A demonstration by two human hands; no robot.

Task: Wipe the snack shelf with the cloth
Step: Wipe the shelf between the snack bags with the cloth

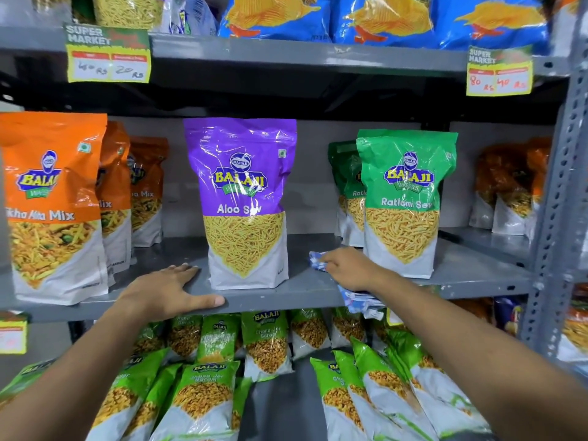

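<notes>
A: Where are the hands?

B: The left hand [165,289] lies flat on the grey snack shelf [305,291], fingers straight, thumb along the front edge, just left of the purple Aloo Sev bag [243,202]. The right hand [348,268] grips a blue-and-white patterned cloth [358,300] on the shelf between that bag and the green Ratlami Sev bag [404,202]; part of the cloth hangs over the front edge.

A: And around them?

B: Orange Tikha Mitha Mix bags [54,202] stand at the left. Green Chana Jor Garam packets [203,396] lie on the shelf below. 2 yellow price tags [108,55] hang from the shelf above.
</notes>
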